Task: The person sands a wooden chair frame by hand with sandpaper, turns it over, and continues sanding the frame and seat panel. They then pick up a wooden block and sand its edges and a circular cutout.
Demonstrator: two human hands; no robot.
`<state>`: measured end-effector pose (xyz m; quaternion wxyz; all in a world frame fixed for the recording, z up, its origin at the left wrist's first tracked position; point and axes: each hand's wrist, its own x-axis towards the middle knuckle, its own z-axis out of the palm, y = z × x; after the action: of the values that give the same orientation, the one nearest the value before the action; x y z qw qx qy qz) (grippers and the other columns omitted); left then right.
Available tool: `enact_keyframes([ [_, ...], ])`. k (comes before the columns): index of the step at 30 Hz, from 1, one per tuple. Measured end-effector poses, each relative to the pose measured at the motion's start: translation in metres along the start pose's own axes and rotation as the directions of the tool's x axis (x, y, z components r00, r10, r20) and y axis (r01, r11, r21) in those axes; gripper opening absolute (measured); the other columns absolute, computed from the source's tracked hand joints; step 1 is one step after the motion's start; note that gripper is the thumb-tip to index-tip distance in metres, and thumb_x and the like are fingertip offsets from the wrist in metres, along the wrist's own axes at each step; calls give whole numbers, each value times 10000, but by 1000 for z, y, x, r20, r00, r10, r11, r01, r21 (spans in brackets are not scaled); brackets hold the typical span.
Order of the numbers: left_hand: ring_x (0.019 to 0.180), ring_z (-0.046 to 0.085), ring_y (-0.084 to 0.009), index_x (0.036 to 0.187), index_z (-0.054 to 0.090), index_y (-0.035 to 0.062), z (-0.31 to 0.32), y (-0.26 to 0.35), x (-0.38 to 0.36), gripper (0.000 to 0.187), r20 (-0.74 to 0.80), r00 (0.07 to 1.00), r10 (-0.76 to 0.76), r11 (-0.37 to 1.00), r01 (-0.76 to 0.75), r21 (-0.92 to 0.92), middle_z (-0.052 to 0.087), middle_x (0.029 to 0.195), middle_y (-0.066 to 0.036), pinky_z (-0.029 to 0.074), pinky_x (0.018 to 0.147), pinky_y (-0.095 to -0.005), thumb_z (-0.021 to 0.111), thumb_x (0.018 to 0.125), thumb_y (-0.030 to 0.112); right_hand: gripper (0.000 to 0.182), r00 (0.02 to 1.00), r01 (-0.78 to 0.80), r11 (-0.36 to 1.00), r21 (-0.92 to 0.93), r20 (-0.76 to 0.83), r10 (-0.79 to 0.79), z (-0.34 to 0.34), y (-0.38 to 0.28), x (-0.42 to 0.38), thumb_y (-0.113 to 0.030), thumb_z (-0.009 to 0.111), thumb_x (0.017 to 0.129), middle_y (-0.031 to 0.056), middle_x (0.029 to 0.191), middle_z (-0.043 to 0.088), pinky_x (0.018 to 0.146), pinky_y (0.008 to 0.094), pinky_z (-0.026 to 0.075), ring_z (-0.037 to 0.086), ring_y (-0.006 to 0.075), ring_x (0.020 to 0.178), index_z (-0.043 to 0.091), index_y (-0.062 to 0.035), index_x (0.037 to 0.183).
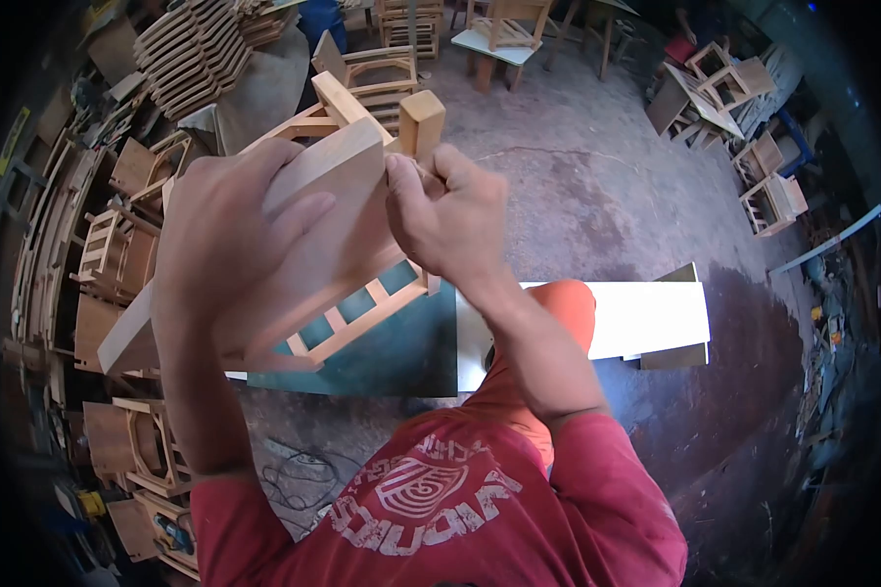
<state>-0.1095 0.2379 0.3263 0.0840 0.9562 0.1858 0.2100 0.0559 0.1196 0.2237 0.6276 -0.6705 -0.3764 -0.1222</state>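
A wooden chair (347, 210) is tilted up close in front of me, its broad pale board facing me and a slatted frame showing below. My left hand (225, 220) is wrapped over the board's edge on the left, slightly blurred, fingers bent onto its face. At the board's upper right corner, my right hand (450, 215) is closed with the thumb pressed against the fingers. Whatever it pinches is hidden. Just beyond those fingers a squared wooden post end (421, 119) sticks up. Under the chair is a dark green work surface (392, 357).
A white board (649, 318) extends right from the work surface, beside my orange-clad knee (563, 303). Chair frames (152, 445) line the left side, and stacked wooden parts (191, 59) stand at the back left. More chairs (773, 201) are at right. A cable (308, 470) lies on the floor.
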Motion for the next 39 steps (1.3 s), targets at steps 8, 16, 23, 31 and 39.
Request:
enact_keyframes([
  [8,881,665,-416,1061,710,42,4,-4,-5,325,-162,976,148,984,-129,126,730,895,-178,508,820,-489,787,852,278,370,981,-116,993,-31,155,119,-13,-13,5,-296,750,887,218,641,647,612,448,530,681,388,613,673,19,709],
  [16,835,675,-409,1056,713,37,7,-10,-4,325,-145,974,173,982,-160,96,725,874,-186,522,779,-483,784,855,283,399,985,-125,988,-86,112,134,-7,-20,10,-306,738,869,238,637,628,617,441,519,653,405,601,657,41,688],
  [23,847,682,-420,1025,710,34,3,-7,-2,311,-140,975,171,984,-161,81,719,874,-196,528,768,-498,768,866,296,437,998,-52,995,-86,39,55,2,-11,4,-307,750,885,230,606,599,578,468,495,632,441,597,582,14,641],
  [31,981,647,-433,1151,710,41,3,-5,-8,415,-76,992,97,991,-90,98,726,976,-218,473,911,-482,756,864,336,398,994,48,997,-61,-95,-54,11,6,-14,-242,775,918,163,562,572,477,396,444,567,311,457,562,-11,674],
  [39,994,628,-415,1148,715,50,-2,2,-5,417,-7,1000,3,1000,-3,-8,731,1010,-199,466,937,-476,765,853,340,404,998,16,998,-54,-66,-19,-10,22,-23,-228,772,937,126,547,565,474,343,441,540,177,451,567,-22,657],
])
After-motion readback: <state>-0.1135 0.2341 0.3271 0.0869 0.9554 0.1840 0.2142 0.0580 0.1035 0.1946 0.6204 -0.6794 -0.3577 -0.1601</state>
